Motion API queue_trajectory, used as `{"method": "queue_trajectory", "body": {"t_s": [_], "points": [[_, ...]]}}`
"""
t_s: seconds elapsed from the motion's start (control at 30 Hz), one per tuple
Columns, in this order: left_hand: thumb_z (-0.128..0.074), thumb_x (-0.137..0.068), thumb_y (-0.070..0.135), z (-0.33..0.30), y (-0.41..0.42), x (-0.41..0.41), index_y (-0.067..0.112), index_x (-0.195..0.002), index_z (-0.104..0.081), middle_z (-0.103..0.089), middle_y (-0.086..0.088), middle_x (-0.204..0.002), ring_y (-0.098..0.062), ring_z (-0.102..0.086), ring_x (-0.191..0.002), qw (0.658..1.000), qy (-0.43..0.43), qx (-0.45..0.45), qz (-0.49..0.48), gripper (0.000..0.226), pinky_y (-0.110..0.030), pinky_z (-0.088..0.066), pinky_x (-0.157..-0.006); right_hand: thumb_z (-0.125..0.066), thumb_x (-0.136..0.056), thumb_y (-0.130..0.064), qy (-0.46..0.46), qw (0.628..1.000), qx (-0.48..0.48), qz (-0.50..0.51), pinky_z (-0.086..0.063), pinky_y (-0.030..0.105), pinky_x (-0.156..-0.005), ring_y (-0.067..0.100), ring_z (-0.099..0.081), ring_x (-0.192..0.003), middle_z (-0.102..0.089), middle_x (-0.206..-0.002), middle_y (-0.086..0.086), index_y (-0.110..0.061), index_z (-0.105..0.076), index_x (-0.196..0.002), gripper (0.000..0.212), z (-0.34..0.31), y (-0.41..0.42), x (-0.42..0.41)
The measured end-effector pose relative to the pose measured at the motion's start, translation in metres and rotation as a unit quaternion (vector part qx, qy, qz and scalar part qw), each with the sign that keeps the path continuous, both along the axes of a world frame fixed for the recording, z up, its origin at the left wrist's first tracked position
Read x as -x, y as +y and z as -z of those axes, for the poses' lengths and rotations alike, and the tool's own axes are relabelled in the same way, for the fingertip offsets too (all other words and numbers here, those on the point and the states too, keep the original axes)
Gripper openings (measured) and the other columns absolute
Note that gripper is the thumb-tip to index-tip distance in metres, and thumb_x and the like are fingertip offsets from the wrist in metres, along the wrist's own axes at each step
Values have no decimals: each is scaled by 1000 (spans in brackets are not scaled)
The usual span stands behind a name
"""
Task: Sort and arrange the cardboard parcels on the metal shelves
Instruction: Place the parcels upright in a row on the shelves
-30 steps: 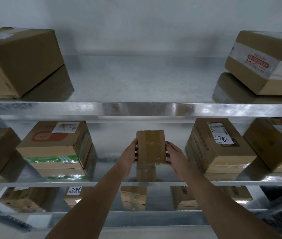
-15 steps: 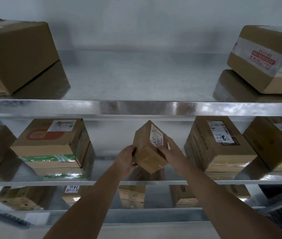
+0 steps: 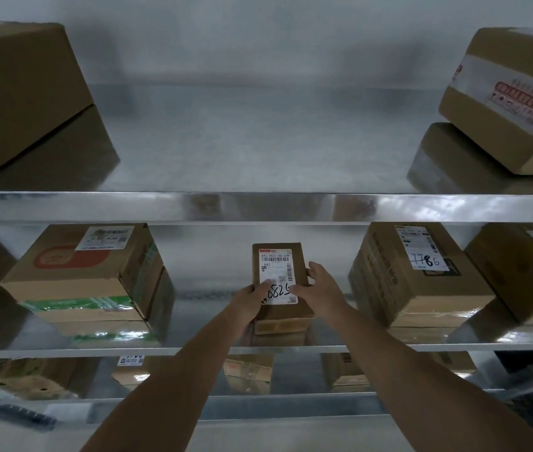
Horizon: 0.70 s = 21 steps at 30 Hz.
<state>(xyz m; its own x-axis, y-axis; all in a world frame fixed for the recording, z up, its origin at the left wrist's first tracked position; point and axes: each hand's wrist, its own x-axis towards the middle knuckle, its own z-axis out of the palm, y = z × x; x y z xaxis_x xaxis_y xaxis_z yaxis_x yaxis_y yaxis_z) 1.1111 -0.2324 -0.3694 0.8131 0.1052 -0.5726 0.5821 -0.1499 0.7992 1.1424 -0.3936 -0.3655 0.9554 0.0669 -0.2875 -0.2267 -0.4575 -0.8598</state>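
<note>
Over the middle metal shelf (image 3: 193,346), left hand (image 3: 252,305) and right hand (image 3: 318,290) grip the small parcel (image 3: 279,256).

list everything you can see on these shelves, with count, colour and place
small parcel: 1, brown with a white label, middle shelf centre, held by both hands
top-shelf boxes: 2, brown; a plain one at the left, one with white tape and red print at the right
middle-shelf boxes: at least 4, brown; one with green tape and an orange mark, one with a handwritten label, one cut off at each edge
lower-shelf boxes: several, brown, partly hidden
metal shelves: 3 levels in view, silver
left hand: 1, at the parcel's lower left
right hand: 1, fingers on its right side
</note>
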Motion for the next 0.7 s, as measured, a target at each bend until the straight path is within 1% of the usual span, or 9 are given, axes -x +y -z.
{"method": "queue_trajectory", "body": {"t_s": [0.07,0.13,0.2,0.23,0.3,0.37,0.47,0.53,0.7], "points": [[-52,-106,36,2,2,-3,6,-139,-59,-67,-14,-133,-30,-65,-119,1000,0,-2,5,45,-40,-50,-107,-74,-89,-12,13,1000,17,-6,-59,39,-90,20,-68,-101,-65,-121,-2,-11,-56,-125,41,7,0,-4],[-55,-105,28,3,4,-6,4,-137,-60,-68,-15,-130,-31,-68,-113,1000,6,-6,5,40,-42,-53,-103,-75,-89,-17,35,998,40,-15,-60,38,-89,20,-71,-97,-72,-119,4,-9,-65,-119,33,14,-2,-9],[-59,-103,24,3,6,-14,5,-134,-62,-71,-16,-124,-32,-70,-109,1000,14,-11,6,37,-46,-56,-100,-74,-91,-21,67,997,25,-12,-61,40,-86,22,-73,-91,-75,-113,9,-9,-70,-111,24,17,-2,-12],[-61,-102,25,3,7,-18,7,-132,-63,-72,-14,-121,-33,-70,-107,1000,20,-13,5,36,-49,-56,-99,-74,-92,-25,86,996,15,-9,-61,38,-81,21,-73,-87,-76,-110,10,-10,-70,-106,21,16,-1,-13],[-67,-98,34,0,7,-25,9,-124,-67,-74,-10,-116,-33,-71,-105,999,28,-32,12,36,-48,-57,-97,-72,-93,-35,127,992,15,-3,-60,34,-72,20,-72,-83,-76,-105,9,-11,-70,-104,26,14,0,-16],[-70,-94,45,0,5,-27,11,-122,-69,-73,-11,-119,-32,-71,-108,997,30,-64,20,45,-41,-58,-94,-72,-92,-41,154,988,19,6,-61,43,-81,27,-73,-90,-76,-107,11,-8,-69,-110,38,16,2,-20],[-69,-93,48,9,5,-28,8,-130,-66,-69,-13,-129,-31,-68,-115,996,27,-80,17,54,-36,-54,-92,-75,-89,-43,187,982,12,14,-59,53,-90,32,-73,-96,-76,-110,14,-5,-67,-117,48,17,3,-24],[-71,-92,47,13,5,-28,8,-131,-65,-68,-14,-130,-31,-67,-116,997,29,-68,8,55,-37,-55,-95,-77,-88,-40,205,979,4,12,-58,55,-91,33,-74,-96,-76,-109,15,-3,-66,-120,50,16,2,-26],[-75,-90,43,11,7,-34,9,-127,-66,-69,-14,-129,-36,-66,-115,996,68,-53,-5,51,-45,-56,-90,-78,-88,-34,220,975,-13,17,-57,56,-93,35,-73,-99,-75,-112,16,-2,-65,-123,49,18,2,-28]]}}
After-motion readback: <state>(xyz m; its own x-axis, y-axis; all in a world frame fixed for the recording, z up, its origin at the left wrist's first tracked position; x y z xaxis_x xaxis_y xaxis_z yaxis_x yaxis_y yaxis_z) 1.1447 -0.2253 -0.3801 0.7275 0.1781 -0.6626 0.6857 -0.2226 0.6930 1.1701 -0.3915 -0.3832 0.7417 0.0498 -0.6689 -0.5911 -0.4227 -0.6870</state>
